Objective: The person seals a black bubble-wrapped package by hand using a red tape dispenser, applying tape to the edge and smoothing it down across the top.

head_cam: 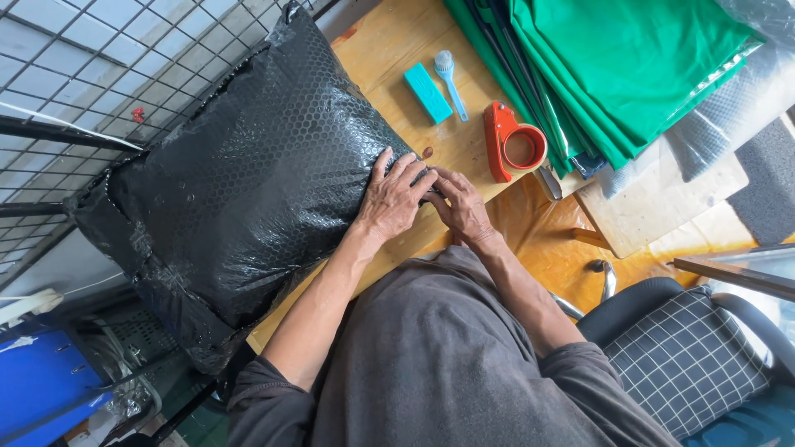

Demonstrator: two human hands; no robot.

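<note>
Parcel: a plump, pillow-shaped parcel (pixel 240 182) wrapped in glossy black bubble wrap with a honeycomb texture; it lies on the wooden table (pixel 389 50), its near edge under both sets of fingers.
Left hand: the left hand (pixel 391 201) lies flat on the parcel's edge, fingers spread and pressing the wrap, gripping nothing.
Right hand: the right hand (pixel 460 204) sits just beside the left, fingers bent narrow onto the same edge; whether they pinch the wrap, I cannot tell.
Beyond the fingertips: an orange plastic tape dispenser (pixel 512 146), a teal rectangular block (pixel 427 93), a light blue brush (pixel 450 79).
Farther out: folded green sheets (pixel 621 74), smooth and stacked.
Beside the right arm: a checked chair cushion (pixel 687 364).
</note>
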